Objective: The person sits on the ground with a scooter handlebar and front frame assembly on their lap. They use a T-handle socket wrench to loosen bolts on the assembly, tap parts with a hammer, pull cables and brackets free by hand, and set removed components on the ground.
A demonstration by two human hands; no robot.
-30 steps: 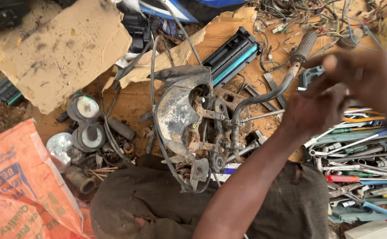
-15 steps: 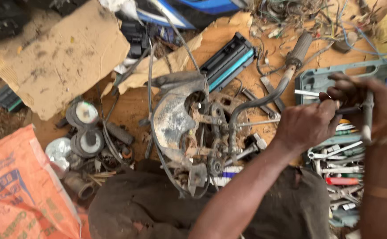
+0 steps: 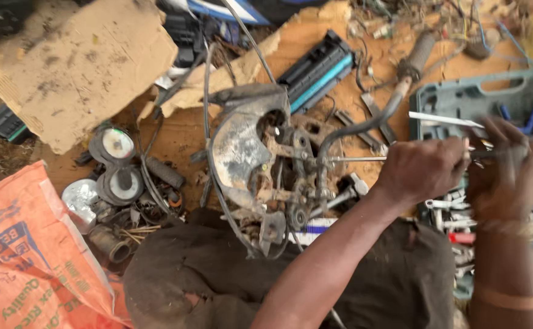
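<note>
A rusty motorcycle handlebar assembly with cables lies in front of my lap, and its curved bar runs up to a black grip. My left hand is closed around a long thin metal tool that points left into the assembly. Just to the right, my right hand is motion-blurred, its fingers curled on the same tool's far end. A flat silver wrench shows above my right hand; whether the fingers hold it is unclear.
An open teal toolbox with several wrenches sits under my hands at right. Also here are a cardboard sheet, two round gauges, a black-and-blue cartridge, an orange sack and a dark cloth over my lap.
My left hand came down from the curved handlebar onto the thin tool. My right hand moved in beside it. The view shifted, so more of the toolbox shows.
</note>
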